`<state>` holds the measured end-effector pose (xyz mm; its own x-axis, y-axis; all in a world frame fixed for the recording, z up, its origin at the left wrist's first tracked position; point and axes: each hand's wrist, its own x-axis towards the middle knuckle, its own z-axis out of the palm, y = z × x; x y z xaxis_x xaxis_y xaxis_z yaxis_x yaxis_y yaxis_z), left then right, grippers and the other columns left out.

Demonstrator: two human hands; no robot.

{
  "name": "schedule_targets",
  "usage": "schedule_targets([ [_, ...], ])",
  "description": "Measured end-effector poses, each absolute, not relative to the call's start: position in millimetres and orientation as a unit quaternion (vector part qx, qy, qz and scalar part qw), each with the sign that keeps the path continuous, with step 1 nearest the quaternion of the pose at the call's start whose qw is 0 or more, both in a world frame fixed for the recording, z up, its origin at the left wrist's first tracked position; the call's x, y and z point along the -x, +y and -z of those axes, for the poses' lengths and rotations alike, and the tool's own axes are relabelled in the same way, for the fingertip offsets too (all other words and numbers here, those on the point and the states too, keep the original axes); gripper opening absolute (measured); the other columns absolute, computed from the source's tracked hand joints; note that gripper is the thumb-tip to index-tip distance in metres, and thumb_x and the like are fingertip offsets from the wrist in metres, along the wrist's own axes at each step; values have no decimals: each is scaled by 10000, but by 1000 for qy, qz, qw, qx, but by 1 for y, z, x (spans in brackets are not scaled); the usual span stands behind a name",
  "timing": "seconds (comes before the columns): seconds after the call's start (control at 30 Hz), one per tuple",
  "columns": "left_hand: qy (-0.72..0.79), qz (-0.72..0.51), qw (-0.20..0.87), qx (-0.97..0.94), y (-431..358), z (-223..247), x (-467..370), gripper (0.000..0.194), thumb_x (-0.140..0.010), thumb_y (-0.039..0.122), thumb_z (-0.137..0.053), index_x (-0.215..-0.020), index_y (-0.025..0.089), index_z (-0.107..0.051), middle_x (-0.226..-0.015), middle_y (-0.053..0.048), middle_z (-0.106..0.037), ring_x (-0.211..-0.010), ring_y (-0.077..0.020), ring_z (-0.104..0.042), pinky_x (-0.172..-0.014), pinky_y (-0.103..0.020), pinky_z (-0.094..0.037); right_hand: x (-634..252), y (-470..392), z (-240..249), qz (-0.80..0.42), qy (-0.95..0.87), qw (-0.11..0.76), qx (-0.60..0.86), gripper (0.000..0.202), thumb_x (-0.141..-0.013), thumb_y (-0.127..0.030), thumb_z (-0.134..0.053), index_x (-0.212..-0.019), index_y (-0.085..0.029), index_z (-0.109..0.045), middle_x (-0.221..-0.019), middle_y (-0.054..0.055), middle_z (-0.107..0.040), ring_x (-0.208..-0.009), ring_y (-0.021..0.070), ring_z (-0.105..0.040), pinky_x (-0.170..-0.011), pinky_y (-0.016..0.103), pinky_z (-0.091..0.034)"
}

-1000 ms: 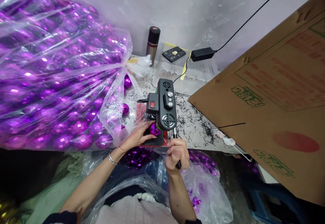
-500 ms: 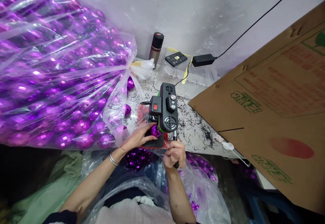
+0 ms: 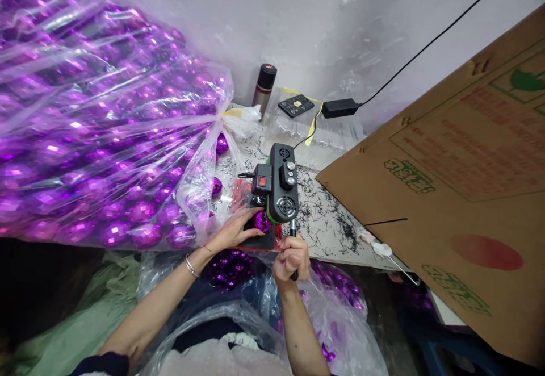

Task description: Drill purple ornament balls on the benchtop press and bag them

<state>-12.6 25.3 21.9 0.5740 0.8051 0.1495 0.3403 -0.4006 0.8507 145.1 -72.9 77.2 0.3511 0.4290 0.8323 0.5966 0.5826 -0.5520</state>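
Note:
A shiny purple bauble (image 3: 262, 221) sits at the lower end of a small black bench machine (image 3: 283, 182) with a red switch and round vents. My left hand (image 3: 239, 227) grips that bauble from its left side, thumb below and fingers above. My right hand (image 3: 292, 257) is wrapped round the machine's lever handle (image 3: 293, 276), just below its body. Under the machine lies a black base plate (image 3: 260, 242) on a red sheet. The contact between bauble and machine is hidden beneath the housing.
A big tied clear bag of purple baubles (image 3: 106, 137) fills the left. Two loose baubles lie beside it. Behind stand a flask (image 3: 264, 86), a phone (image 3: 296, 105) and a power adapter (image 3: 340, 107). Black clippings litter the table (image 3: 317, 245). A cardboard box (image 3: 447, 194) leans at right.
The view has shifted slightly, so the scene sits a little lower in the picture. Both hands keep their hold on the bauble and the lever handle.

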Motion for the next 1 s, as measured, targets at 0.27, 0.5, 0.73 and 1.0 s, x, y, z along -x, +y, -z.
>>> schedule_targets([
  [0.27,366,-277,412,-787,28,-20,15,655,-964,517,-863,-1525,230,-688,-1541,-154,-740,-1533,-397,-618,-1337,-601,-443,-147,-68,-70,82,-577,681,444,393,-1168,-270,-367,-815,-258,-538,-728,-21,-555,-613,143,-577,-668,354,-543],
  [0.5,361,-274,421,-785,30,-27,15,624,-978,495,-842,-1510,211,-687,-1526,-165,-742,-1484,-386,-650,-1298,-572,-484,-148,-65,-65,77,-585,680,435,392,-1169,-272,-350,-821,-253,-530,-753,-17,-554,-634,140,-577,-670,349,-549],
  [0.73,354,-291,428,-779,32,-31,14,582,-976,464,-834,-1487,224,-692,-1491,-146,-760,-1409,-356,-702,-1244,-532,-542,-150,-57,-69,112,-626,660,399,362,-1130,-207,-413,-791,-252,-531,-746,-25,-595,-634,143,-584,-696,342,-511],
  [1.0,330,-316,406,-791,16,-29,16,632,-998,431,-807,-1555,197,-622,-1566,-198,-708,-1480,-366,-671,-1293,-589,-506,-149,-61,-140,44,-568,671,475,362,-1089,-166,-500,-741,-253,-546,-681,-27,-565,-646,158,-585,-613,323,-431],
])
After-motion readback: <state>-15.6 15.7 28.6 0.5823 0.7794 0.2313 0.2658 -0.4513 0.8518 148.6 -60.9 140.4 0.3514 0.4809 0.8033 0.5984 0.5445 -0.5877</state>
